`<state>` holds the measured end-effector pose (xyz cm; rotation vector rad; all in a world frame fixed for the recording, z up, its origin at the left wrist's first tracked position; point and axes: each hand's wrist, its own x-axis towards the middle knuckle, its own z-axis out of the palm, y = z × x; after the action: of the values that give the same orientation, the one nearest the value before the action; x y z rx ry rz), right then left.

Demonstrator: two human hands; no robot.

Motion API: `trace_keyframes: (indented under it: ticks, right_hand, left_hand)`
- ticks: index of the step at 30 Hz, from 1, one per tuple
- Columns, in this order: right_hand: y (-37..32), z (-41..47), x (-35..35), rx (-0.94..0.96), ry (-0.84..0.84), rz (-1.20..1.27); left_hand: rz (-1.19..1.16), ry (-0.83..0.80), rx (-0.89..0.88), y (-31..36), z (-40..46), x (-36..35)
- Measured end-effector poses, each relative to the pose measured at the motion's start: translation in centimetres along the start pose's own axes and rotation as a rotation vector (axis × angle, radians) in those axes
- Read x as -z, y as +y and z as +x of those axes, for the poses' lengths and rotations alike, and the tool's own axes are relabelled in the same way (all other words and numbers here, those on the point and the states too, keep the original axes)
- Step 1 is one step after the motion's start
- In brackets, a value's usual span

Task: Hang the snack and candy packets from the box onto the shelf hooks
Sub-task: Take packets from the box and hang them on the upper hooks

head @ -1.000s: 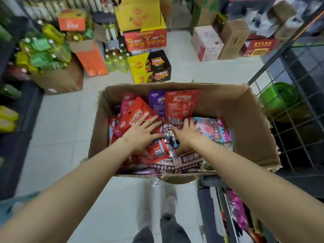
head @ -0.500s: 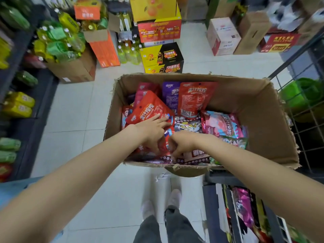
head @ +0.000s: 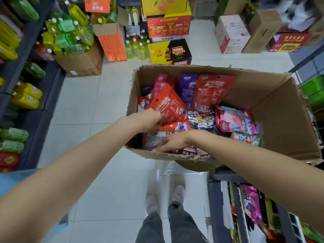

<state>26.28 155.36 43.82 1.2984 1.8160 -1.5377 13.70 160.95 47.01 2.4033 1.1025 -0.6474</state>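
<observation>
Two hands, left hand (head: 149,120) and right hand (head: 172,142), among packets in one box (head: 273,109).

Even, fairly bright light falls from overhead, with soft sheen on the floor (head: 98,106) tiles and only faint shadows. Wide-angle distortion bows the frame edges and stretches the forearms. The top right corner and the shoes (head: 164,199) look smeared.

Both hands (head: 149,120) among boxed packets (head: 210,92)
</observation>
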Motion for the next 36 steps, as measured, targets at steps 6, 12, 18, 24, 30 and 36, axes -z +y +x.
trace_keyframes:
  ticks: [6,12,18,24,30,36]
  right_hand:
    - [-1.0,1.0,0.2,-0.006,0.009,-0.100]
    - [0.9,0.6,0.3,0.025,0.030,0.028]
    - [1.9,1.1,0.4,-0.143,-0.146,0.286]
    - [1.5,1.9,1.1,-0.056,-0.126,0.283]
    - [1.3,1.7,2.0,0.104,0.081,0.085]
    - [2.8,1.2,2.9,0.137,0.103,0.121]
  left_hand:
    - [-0.071,-0.004,0.009,-0.1,-0.1,-0.4]
    - [-0.105,-0.016,0.025,-0.4,0.5,-0.6]
    - [-0.091,-0.094,0.015,0.2,1.2,-0.7]
    - [-0.091,-0.150,0.026,0.4,1.7,-0.6]
    - [-0.117,-0.176,0.066,0.4,1.9,-0.4]
    - [-0.135,-0.173,0.063,0.5,1.9,0.2]
